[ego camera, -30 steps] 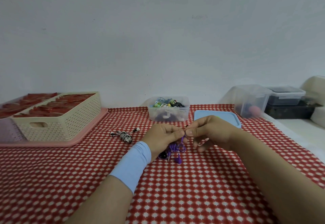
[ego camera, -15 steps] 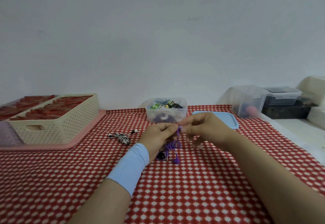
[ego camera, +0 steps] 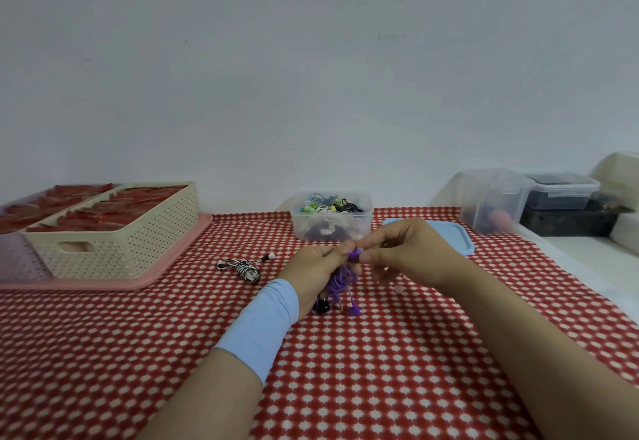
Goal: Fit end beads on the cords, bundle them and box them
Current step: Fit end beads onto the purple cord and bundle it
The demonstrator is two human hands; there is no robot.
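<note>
Foreground: a table under a red cloth patterned with small white stars; both forearms enter from the near edge, the left one wearing a pale blue wristband. Centre: the left hand and right hand meet at the fingertips just above the cloth. The left hand's fingers curl round a loosely coiled purple cord. The right hand pinches the cord's upper end between thumb and forefinger, and its other fingers are blurred. Below the left hand the coil hangs down to the cloth, where a purple end piece and a black end piece rest.

Left of the hands, apart from them, lies a black-and-white striped bundled cord. Behind the hands stands an open clear tub of mixed coloured cords, with a blue lid flat on the cloth to its right.

Far left: a cream perforated basket of red items on a pink tray. Far right: clear storage boxes. Background: a plain pale wall.
</note>
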